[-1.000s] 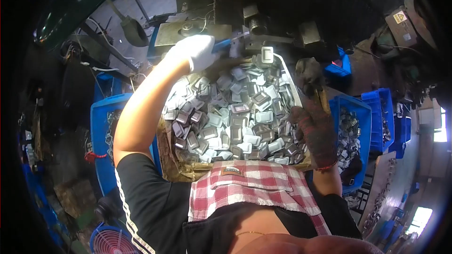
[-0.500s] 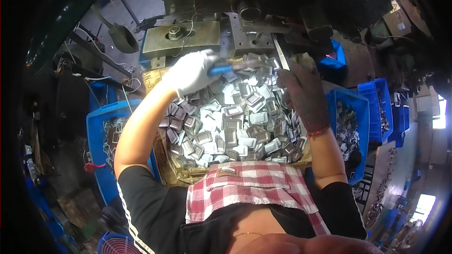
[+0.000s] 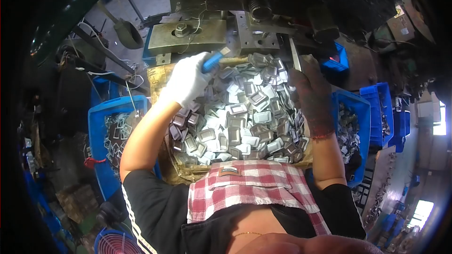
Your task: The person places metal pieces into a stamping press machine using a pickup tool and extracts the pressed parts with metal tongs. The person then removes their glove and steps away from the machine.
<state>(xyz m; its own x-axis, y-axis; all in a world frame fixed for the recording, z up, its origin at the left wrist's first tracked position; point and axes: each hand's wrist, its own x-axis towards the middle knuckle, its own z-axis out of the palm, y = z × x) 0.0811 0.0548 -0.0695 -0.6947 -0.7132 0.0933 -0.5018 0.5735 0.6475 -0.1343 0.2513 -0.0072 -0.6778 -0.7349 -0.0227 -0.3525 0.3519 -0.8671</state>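
Note:
My left hand [image 3: 187,80], in a white glove, is closed round a blue-handled tool [image 3: 215,61]. A short pale end sticks out from the handle, and I cannot tell its kind. My right hand [image 3: 311,95], in a dark, stained glove, grips a long narrow metal tool [image 3: 294,52] that points up towards the machine. Between the hands lies a heap of small rectangular metal pieces [image 3: 240,124], grey and silvery, many with a raised frame. Both hands are at the upper sides of this heap.
Ahead stands a machine with a bolted metal block [image 3: 188,37] and a die plate with holes [image 3: 256,37]. Blue bins with metal parts flank me, one at left [image 3: 96,127] and one at right [image 3: 366,113]. A fan [image 3: 117,244] sits at lower left.
My left hand has drawn the blue-handled tool back from the die plate; the tool was blurred and now tilts upward. My right hand keeps its hold, and the view has shifted slightly.

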